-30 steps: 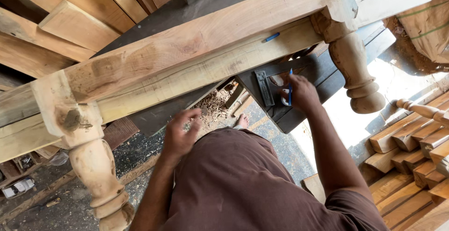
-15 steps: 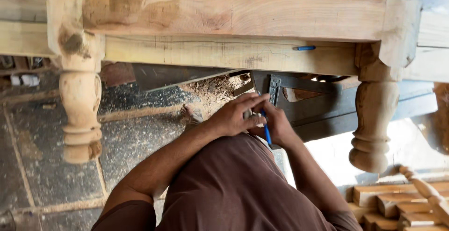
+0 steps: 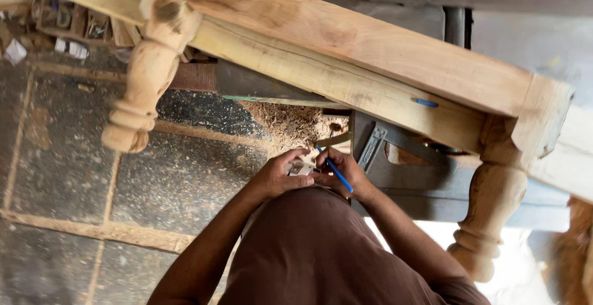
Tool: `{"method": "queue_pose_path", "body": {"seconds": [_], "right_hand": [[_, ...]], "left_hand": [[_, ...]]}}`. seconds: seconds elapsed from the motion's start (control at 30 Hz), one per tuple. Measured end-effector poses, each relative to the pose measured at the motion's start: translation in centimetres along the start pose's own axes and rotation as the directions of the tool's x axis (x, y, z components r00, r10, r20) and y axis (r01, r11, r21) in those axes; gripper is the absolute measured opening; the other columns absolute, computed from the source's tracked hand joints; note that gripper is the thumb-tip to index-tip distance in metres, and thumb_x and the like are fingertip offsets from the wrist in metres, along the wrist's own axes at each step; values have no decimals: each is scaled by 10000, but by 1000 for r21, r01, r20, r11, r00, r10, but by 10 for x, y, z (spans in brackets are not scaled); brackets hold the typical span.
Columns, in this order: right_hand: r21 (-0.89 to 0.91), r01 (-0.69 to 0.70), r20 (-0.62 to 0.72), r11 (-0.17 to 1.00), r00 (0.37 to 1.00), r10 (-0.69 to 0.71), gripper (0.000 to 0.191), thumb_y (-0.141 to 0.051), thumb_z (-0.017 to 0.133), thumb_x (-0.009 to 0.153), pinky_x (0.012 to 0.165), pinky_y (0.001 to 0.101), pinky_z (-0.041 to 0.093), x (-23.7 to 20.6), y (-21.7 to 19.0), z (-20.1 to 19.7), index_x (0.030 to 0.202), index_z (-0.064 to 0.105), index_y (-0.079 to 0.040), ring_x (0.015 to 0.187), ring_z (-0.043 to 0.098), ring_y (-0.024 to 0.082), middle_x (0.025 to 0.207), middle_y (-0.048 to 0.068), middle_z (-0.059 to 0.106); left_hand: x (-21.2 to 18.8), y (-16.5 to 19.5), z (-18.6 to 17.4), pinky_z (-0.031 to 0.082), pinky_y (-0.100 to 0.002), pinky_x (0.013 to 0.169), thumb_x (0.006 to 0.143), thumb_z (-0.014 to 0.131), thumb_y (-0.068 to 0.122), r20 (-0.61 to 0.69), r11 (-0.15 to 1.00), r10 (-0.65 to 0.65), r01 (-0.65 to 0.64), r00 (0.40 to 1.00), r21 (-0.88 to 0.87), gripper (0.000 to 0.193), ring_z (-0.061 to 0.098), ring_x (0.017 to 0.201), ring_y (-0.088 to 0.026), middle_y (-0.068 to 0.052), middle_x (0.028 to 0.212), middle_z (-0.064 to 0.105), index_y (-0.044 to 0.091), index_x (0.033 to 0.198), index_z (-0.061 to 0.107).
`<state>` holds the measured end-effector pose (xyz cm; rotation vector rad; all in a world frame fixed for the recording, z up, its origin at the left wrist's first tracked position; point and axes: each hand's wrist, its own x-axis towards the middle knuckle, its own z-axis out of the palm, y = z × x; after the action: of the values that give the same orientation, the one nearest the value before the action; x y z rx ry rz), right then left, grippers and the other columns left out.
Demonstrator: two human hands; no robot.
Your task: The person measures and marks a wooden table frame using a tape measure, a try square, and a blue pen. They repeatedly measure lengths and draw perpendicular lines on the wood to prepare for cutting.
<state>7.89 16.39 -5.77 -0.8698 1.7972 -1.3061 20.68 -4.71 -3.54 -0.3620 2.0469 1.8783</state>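
A marking step appeared to be in hand. The left hand (image 3: 278,178) was curled around a small pale block (image 3: 301,168), apparently of wood, held close against the chest of the brown shirt (image 3: 321,249). The right hand (image 3: 346,172) was closed in a writing grip on a blue pencil (image 3: 333,169), its fingers pinched round the shaft. Both hands met just above the shirt, touching or nearly touching at the block.

The pencil's long axis ran diagonally across the view, from upper left to lower right. The upper-left end, judged to be the tip, was pointed at the edge of the block, while the other end was seen sticking out past the right hand toward the wrist. Whether the tip was actually pressed on the wood could not be told.

The next move was judged to call for a steady block and a short, controlled stroke along the intended line, with the left hand kept firm so that the piece did not turn.

Above the hands, a heavy wooden frame (image 3: 346,64) with turned legs (image 3: 142,89) was seen lying across the view. Sawdust (image 3: 284,123) was scattered on the floor (image 3: 185,175) beneath it, and a dark metal machine (image 3: 426,181) was seen just beside the right hand.
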Motion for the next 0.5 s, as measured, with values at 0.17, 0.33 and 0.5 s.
{"method": "queue_pose_path", "body": {"seconds": [0.17, 0.33, 0.5], "right_hand": [[123, 34, 65, 992, 997, -43, 189, -58, 773, 877, 724, 279, 584, -8, -20, -8, 969, 612, -97, 832, 670, 131, 935, 36, 677], [100, 264, 150, 959, 949, -277, 107, -22, 679, 984, 706, 266, 579, -6, -51, -86, 1038, 623, -96, 814, 679, 138, 949, 69, 709], [156, 221, 15, 963, 974, -226, 154, 58, 651, 967, 873, 301, 583, 25, -72, -173, 1051, 584, -53, 999, 669, 181, 1131, 102, 667]], "left_hand": [[-34, -41, 13, 590, -412, 782, 835, 735, 504, -41, 890, -183, 183, 982, 417, 541, 709, 807, -234, -122, 997, 767, 124, 1219, 734], [-64, -77, 30, 573, -407, 713, 853, 744, 419, -30, 946, -199, 200, 980, 255, 375, 689, 746, -213, -85, 904, 755, 69, 989, 749], [-50, -50, 46, 504, -375, 672, 956, 655, 358, -24, 996, -69, 71, 997, 58, 279, 626, 701, -173, -68, 891, 775, 133, 1088, 754]]}}
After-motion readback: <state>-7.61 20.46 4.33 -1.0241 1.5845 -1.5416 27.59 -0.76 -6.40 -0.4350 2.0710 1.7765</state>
